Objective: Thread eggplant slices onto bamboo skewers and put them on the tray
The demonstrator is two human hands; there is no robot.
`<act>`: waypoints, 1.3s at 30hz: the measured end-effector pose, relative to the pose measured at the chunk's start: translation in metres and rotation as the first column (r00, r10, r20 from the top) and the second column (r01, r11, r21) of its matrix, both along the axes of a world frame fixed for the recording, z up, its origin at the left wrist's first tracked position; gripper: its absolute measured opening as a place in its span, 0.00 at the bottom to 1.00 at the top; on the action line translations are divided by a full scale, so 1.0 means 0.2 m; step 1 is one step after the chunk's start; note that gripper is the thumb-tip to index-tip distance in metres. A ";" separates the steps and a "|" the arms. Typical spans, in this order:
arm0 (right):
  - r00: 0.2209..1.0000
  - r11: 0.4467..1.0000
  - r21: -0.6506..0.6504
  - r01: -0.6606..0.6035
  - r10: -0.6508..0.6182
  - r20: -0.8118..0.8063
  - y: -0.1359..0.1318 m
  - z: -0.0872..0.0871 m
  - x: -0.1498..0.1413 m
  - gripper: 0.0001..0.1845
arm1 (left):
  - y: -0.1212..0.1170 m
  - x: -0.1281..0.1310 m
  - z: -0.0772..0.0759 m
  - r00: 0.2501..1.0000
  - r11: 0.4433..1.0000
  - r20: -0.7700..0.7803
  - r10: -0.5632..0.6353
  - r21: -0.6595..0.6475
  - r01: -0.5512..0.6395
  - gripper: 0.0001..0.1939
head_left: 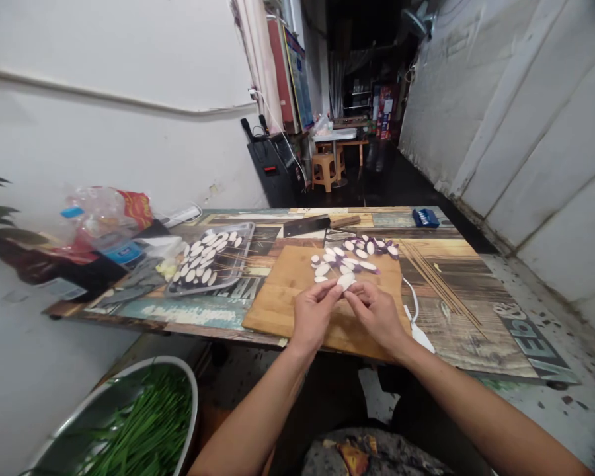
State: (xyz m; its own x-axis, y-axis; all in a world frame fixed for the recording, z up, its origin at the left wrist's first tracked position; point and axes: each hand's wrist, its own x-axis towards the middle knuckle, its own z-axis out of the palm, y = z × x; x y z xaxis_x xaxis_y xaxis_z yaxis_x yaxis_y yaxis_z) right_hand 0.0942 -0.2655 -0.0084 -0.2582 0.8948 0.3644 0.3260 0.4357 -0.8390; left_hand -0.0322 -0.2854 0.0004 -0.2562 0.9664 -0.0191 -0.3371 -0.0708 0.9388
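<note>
Above the wooden cutting board (277, 291), my left hand (315, 311) and my right hand (374, 311) meet and pinch one pale oval eggplant slice (346, 281) between fingertips. More white slices with purple skin (361, 254) lie scattered just beyond, at the board's far edge. To the left, a clear plastic tray (250, 241) bears rows of white oval slices (203, 258) on thin skewers whose ends stick out to the right. Several loose bamboo skewers (439, 284) lie right of the board. Whether a skewer is in my fingers I cannot make out.
A cleaver (307, 226) with a wooden handle lies behind the board. A small blue box (425, 218) stands at the far right. A white cable (416, 301) runs by the board's right edge. Bottle and bags (114, 225) crowd the left end. Below sits a basin (194, 396) of green leaves.
</note>
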 end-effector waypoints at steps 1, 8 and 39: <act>1.000 1.000 0.013 0.006 -0.006 0.003 -0.01 0.01 0.01 0.12 | -0.02 0.02 0.00 0.999 0.999 -0.044 0.028 0.038 -0.027 0.14; 0.987 0.988 0.097 -0.119 0.128 -0.100 -0.08 0.05 0.09 0.11 | -0.15 0.08 0.06 0.942 0.948 -0.260 0.214 0.290 -0.135 0.13; 0.976 0.817 -0.547 -0.181 0.081 -0.201 -0.18 -0.01 0.25 0.21 | 0.24 -0.28 -0.12 0.481 0.993 -0.876 0.027 0.079 0.088 0.17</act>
